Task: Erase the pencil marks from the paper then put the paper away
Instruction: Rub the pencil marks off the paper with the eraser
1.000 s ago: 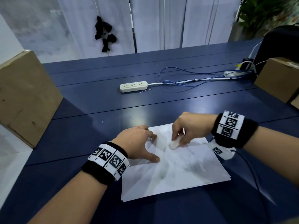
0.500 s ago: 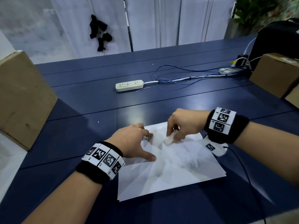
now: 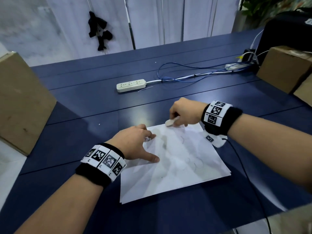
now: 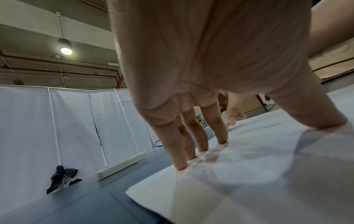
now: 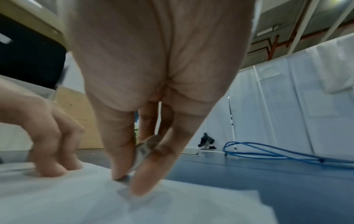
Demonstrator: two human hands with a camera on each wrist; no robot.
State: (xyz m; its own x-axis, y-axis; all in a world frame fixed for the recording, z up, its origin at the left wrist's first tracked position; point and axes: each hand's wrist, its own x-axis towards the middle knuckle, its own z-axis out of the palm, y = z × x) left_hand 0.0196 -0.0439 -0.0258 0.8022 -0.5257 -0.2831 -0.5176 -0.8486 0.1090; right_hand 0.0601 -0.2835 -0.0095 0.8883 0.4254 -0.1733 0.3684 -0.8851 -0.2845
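On the dark blue tabletop (image 3: 84, 146), near the person, lies a white sheet of paper (image 3: 177, 166) with faint grey pencil marks (image 3: 195, 164) and smudges across it; it looks creased, and a second edge shows beneath it at the near left corner. The left hand (image 3: 133, 142) rests on the paper's left part with its grip spread wide: the fingertips (image 4: 180, 165) and the thumb press flat on the sheet and hold nothing. The right hand (image 3: 184, 112) is at the paper's far edge, its grip narrowed around a small whitish eraser (image 3: 170, 122), pinched between thumb and fingers. From the right wrist view the eraser (image 5: 143, 153) looks grey and worn, and its lower end meets the sheet. Both wrists wear black bands with black-and-white square markers, and a thin black cable runs from the right one toward the near edge.

Farther off, a cream power strip (image 3: 130, 85) lies on the tabletop, with a white cord and loose blue cables (image 3: 194, 73) trailing to the right. A brown cardboard box (image 3: 18, 102) stands at the left and another cardboard box (image 3: 285, 66) at the far right. White curtain panels (image 3: 152, 19) close the far side.
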